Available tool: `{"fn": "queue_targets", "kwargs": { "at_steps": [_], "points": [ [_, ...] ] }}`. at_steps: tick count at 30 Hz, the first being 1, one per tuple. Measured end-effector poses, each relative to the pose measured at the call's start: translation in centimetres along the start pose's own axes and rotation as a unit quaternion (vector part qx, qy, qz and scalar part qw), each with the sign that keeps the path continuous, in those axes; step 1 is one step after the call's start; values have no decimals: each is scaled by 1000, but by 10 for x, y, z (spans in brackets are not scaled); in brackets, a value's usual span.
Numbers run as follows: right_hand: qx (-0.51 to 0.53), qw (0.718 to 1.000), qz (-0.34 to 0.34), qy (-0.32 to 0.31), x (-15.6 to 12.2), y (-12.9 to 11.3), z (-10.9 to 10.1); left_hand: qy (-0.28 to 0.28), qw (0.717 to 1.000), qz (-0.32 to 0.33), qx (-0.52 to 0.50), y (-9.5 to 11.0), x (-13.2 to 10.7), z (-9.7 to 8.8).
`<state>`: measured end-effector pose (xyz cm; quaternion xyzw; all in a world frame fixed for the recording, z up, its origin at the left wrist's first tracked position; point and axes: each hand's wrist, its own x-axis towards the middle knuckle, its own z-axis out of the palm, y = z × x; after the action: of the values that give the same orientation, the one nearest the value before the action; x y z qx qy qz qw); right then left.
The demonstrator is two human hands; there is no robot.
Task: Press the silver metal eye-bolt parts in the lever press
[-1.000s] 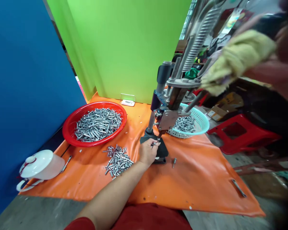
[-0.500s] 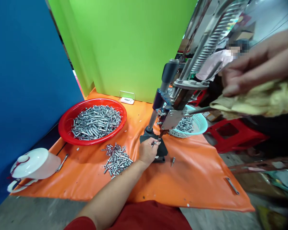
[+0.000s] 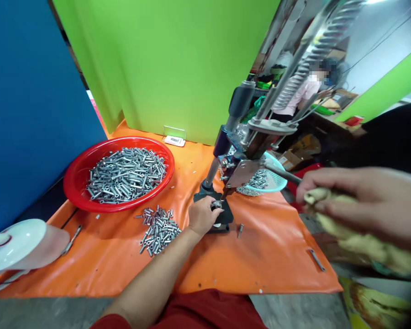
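Note:
At the base of a hand lever press, my left hand is closed around a small metal part under the press's tip. The fingers partly hide that part. My right hand, blurred, is wrapped round the press lever, whose outer end is covered with a yellowish cloth. Left of the base lies a loose pile of small metal pieces, several with ring-shaped ends. One single metal piece rests on the orange sheet to the right of the base.
A red basin full of metal pieces stands at the left, a light-blue basket with more behind the press. A white lidded pot and a wrench lie near opposite table edges. Another person is in the background.
My right hand has come down with the lever, and its fingers now close round the lever. My left hand stays at the press base. The view has turned slightly right.

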<state>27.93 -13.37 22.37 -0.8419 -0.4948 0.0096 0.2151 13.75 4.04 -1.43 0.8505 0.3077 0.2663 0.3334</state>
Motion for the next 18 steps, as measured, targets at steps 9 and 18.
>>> {"fn": "queue_targets", "kwargs": {
  "at_steps": [9,18],
  "points": [
    [-15,990,-126,54,-48,-4,64,24,1000,9,-4,0,-2,4],
    [101,944,-189,250,-18,49,189,10,1000,-17,2,2,-2,8]
  ]
}}
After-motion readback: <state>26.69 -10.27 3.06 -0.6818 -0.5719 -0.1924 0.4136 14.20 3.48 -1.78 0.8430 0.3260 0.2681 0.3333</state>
